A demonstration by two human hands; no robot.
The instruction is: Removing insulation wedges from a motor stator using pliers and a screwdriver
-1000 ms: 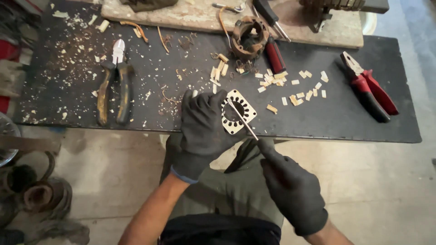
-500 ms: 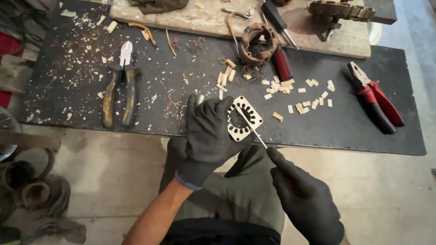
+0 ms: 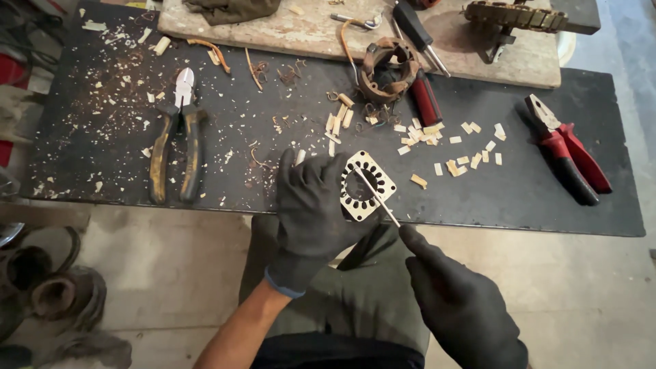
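While gripped in the gloved left hand (image 3: 311,205) at the dark desk (image 3: 533,198) edge, square slotted metal stator plate (image 3: 367,185) being picked clean by thin metal rod (image 3: 377,197) pinched in right hand (image 3: 458,301); pale insulation scraps (image 3: 451,147) already out, apparently near finished.

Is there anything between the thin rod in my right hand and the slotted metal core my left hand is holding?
Nothing visible. The right hand holds the thin rod, whose tip already lies across the slotted metal core gripped by the left hand at the bench edge.
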